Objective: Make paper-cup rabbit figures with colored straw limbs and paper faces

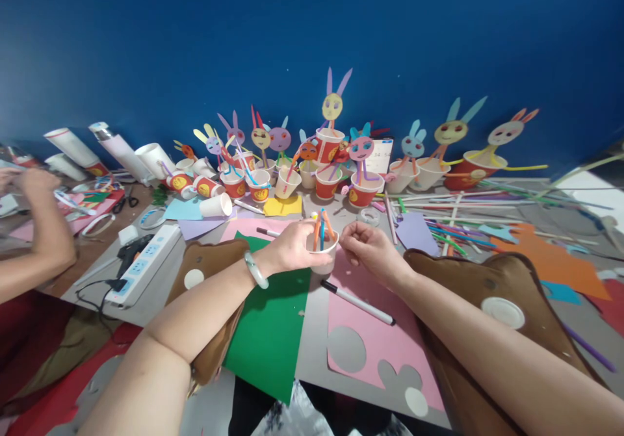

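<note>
In the middle of the table, my left hand [292, 246] is wrapped around the left side of a white paper cup [324, 260]. Orange and blue pipe cleaners [322, 229] stand up out of the cup. At the cup's right rim is my right hand [365, 246], its fingers curled and pressed together; what they pinch, if anything, is hidden. Just below the cup, a black-and-white marker [359, 303] lies across pink paper [385, 332] with round holes cut in it. Green paper [268, 319] lies under my left forearm.
Several cups with paper rabbit heads [332, 106] line the blue wall. Loose pipe cleaners [448, 212] and orange paper [546, 260] spread at right. Brown cushions [463, 293] lie under my arms. A power strip [146, 264] is at left, beyond it another person's arm [46, 234].
</note>
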Motion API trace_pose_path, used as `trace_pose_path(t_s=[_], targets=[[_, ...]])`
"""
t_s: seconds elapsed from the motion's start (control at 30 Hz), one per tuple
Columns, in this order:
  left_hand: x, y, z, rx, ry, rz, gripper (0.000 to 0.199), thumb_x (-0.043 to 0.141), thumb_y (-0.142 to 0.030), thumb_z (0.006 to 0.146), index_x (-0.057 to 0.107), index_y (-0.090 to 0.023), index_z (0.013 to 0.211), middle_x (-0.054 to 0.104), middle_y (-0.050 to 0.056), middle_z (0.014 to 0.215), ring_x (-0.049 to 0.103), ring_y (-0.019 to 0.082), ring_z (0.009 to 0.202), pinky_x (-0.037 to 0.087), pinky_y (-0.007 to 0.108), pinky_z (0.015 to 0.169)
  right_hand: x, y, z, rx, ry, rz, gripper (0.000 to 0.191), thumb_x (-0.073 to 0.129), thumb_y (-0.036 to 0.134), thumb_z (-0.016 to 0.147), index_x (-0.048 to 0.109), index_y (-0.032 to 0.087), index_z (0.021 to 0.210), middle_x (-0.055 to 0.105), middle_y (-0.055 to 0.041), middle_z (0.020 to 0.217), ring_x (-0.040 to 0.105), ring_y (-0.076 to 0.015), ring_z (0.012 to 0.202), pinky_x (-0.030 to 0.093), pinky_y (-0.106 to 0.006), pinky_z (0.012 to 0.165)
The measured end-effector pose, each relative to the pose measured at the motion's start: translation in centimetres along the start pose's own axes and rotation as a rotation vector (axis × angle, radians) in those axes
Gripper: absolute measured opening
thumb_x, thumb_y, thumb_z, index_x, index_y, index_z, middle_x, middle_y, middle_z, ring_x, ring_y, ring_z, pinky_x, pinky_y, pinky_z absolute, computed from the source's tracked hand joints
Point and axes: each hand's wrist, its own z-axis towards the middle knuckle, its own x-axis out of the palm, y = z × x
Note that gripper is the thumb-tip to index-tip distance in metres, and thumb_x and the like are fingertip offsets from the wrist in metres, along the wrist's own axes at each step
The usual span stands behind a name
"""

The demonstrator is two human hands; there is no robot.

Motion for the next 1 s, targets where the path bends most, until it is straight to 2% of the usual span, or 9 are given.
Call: trace_pose_path(t_s=[0.07,0.17,0.27,0.47,0.57,0.7,0.77,0.9,1.0], targets=[[-0.2,0.1,0.1,-0.065,-0.002,-0.142,0.031,0.076,-0.034,0.075,0.068,-0.015,0.098,0.068,0.008,0.102,0.064,0.019,0.092,0.048,0.030,0.083,0.0,-0.1,0.0,0.000,0.011,0.036,0.021,0.070,0.032,0.074,0.054,0.020,0.075,0.050,0.0077,0.044,0.042,-0.0070,0.036,0.030,-0.019,0.039],[-0.3,0.1,0.1,-0.119,-0.085,-0.289,0.033,0.068,-0.044,0.083,0.067,-0.014,0.099,0.069,0.009,0.098,0.065,0.016,0.084,0.050,0.028,0.077,0.0,-0.5,0.2,0.008,0.031,0.048,0.018,0.069,0.030,0.074,0.054,0.020,0.078,0.050,0.0080,0.045,0.043,-0.0075,0.036,0.029,-0.019,0.038],[-0.3,0.0,0.1,-0.120,-0.156,-0.367,0.032,0.064,-0.045,0.087,0.068,-0.015,0.098,0.070,0.010,0.103,0.066,0.016,0.090,0.051,0.027,0.081,0.1,-0.6,0.2,0.030,0.050,0.070,0.016,0.068,0.029,0.074,0.055,0.020,0.079,0.051,0.0076,0.047,0.044,-0.0075,0.037,0.029,-0.018,0.039],[-0.1,0.4,0.3,-0.161,-0.142,-0.549,0.040,0.070,-0.047,0.082,0.070,-0.014,0.105,0.074,0.010,0.096,0.069,0.019,0.091,0.052,0.032,0.084,0.5,-0.1,0.0,0.110,0.075,0.201,0.024,0.072,0.035,0.072,0.055,0.019,0.080,0.050,0.0075,0.052,0.040,-0.0047,0.039,0.025,-0.017,0.040],[0.2,0.7,0.4,-0.180,-0.166,-0.614,0.039,0.071,-0.048,0.081,0.073,-0.013,0.099,0.075,0.010,0.093,0.069,0.020,0.090,0.053,0.032,0.084,0.6,-0.5,-0.1,0.101,0.097,0.187,0.027,0.073,0.039,0.074,0.055,0.020,0.081,0.051,0.0074,0.051,0.041,-0.0060,0.038,0.027,-0.018,0.039],[0.6,0.7,0.4,-0.228,-0.234,-0.626,0.041,0.070,-0.050,0.080,0.073,-0.012,0.097,0.075,0.010,0.089,0.070,0.019,0.081,0.055,0.033,0.079,0.9,-1.3,-0.5,-0.026,0.131,0.047,0.023,0.068,0.038,0.080,0.055,0.020,0.084,0.052,0.0076,0.050,0.046,-0.0093,0.038,0.035,-0.022,0.041],[0.8,0.6,0.3,-0.237,-0.278,-0.594,0.042,0.069,-0.050,0.081,0.072,-0.013,0.100,0.076,0.010,0.089,0.070,0.019,0.079,0.055,0.032,0.078,1.1,-1.5,-0.8,-0.129,0.094,-0.053,0.017,0.065,0.035,0.082,0.056,0.021,0.082,0.056,0.0060,0.053,0.047,-0.0097,0.039,0.036,-0.023,0.042],[0.9,0.5,0.2,-0.187,-0.352,-0.478,0.040,0.067,-0.049,0.083,0.073,-0.012,0.099,0.075,0.010,0.087,0.070,0.019,0.081,0.055,0.030,0.077,1.4,-1.3,-1.4,-0.395,0.018,-0.352,0.007,0.059,0.025,0.084,0.062,0.020,0.080,0.066,-0.0003,0.068,0.058,-0.0135,0.057,0.043,-0.026,0.054],[0.9,0.7,0.3,-0.200,-0.340,-0.512,0.040,0.068,-0.049,0.082,0.073,-0.011,0.095,0.075,0.010,0.086,0.070,0.019,0.080,0.054,0.031,0.078,1.4,-1.3,-1.6,-0.458,0.027,-0.458,0.008,0.056,0.023,0.085,0.063,0.020,0.081,0.068,-0.0010,0.071,0.060,-0.0147,0.062,0.043,-0.027,0.057]])
